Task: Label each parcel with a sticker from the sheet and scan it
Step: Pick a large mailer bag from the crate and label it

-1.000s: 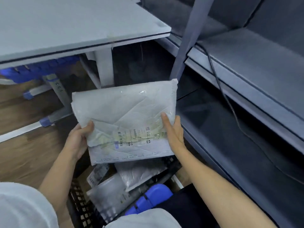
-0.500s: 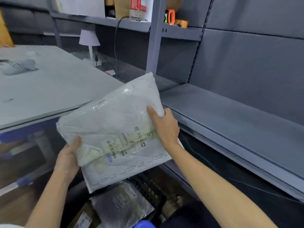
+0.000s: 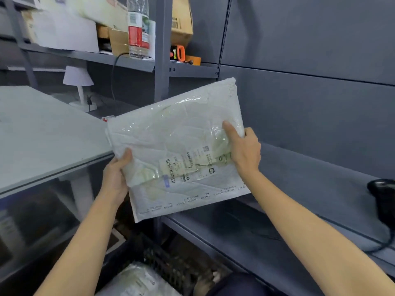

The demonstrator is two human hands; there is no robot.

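A white padded parcel (image 3: 177,133) with an old printed label across its lower half hangs in the air between the table and the grey shelf, tilted. My left hand (image 3: 116,174) grips its lower left edge, thumb on top. My right hand (image 3: 243,148) grips its right edge, thumb lying across the front. A black handheld scanner (image 3: 382,195) rests on the grey shelf at the far right, its cable trailing down. No sticker sheet is in view.
A white table (image 3: 42,133) stands at the left. Below, a black crate (image 3: 166,265) holds another plastic-wrapped parcel (image 3: 139,280). The upper shelf (image 3: 89,56) carries boxes, a bottle and orange tools. A small lamp (image 3: 79,82) stands behind the table.
Both hands have lifted the parcel out of the crate, up and to the right, to the height of the grey shelf. The scanner has come into view.
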